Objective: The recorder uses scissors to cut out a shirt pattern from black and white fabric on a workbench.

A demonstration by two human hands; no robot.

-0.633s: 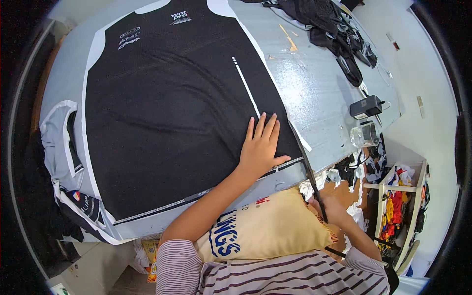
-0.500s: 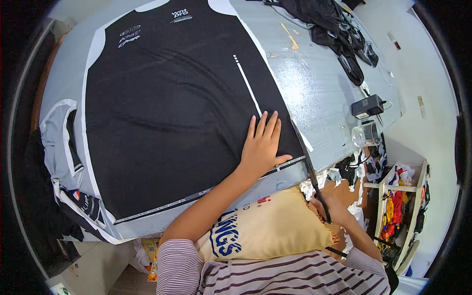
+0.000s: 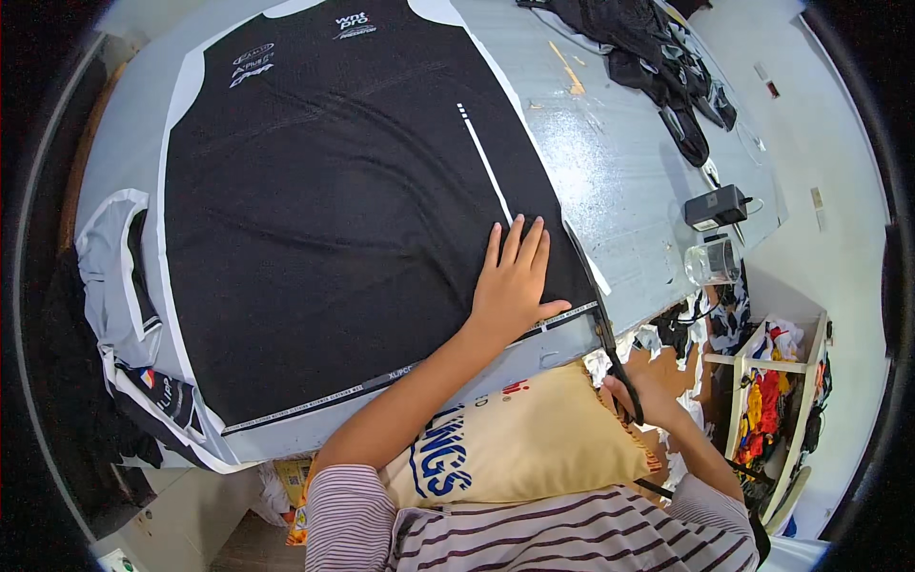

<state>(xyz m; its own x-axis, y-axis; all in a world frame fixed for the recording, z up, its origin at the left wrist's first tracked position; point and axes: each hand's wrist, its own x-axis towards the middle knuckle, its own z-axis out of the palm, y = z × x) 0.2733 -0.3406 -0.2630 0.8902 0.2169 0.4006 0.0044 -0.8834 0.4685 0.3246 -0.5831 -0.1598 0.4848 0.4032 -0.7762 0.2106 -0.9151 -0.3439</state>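
A large black jersey panel (image 3: pixel 324 248) with a white border lies spread over the table. My left hand (image 3: pixel 512 281) rests flat on its lower right part, fingers stretched out and slightly apart. Beyond the table's near edge, my right hand (image 3: pixel 648 396) grips the handles of black scissors (image 3: pixel 610 341). The long blades run along the panel's right edge, by its lower right corner. Part of the blades is hidden at the fabric, and the handle loops are partly covered by my fingers. A white strip of trim (image 3: pixel 599 275) sticks out beside the blades.
A cream cushion (image 3: pixel 524 439) lies on my lap. Grey and black fabric pieces (image 3: pixel 119 276) hang at the table's left edge. On the right stand a clear cup (image 3: pixel 711 261) and a black power adapter (image 3: pixel 717 207); dark garments (image 3: pixel 658 71) lie behind. A shelf (image 3: pixel 777 365) holds coloured scraps.
The scissors' blades sit a little closer together, and my right hand has shifted very slightly. My left hand stays flat on the panel. The whole view has moved a little.
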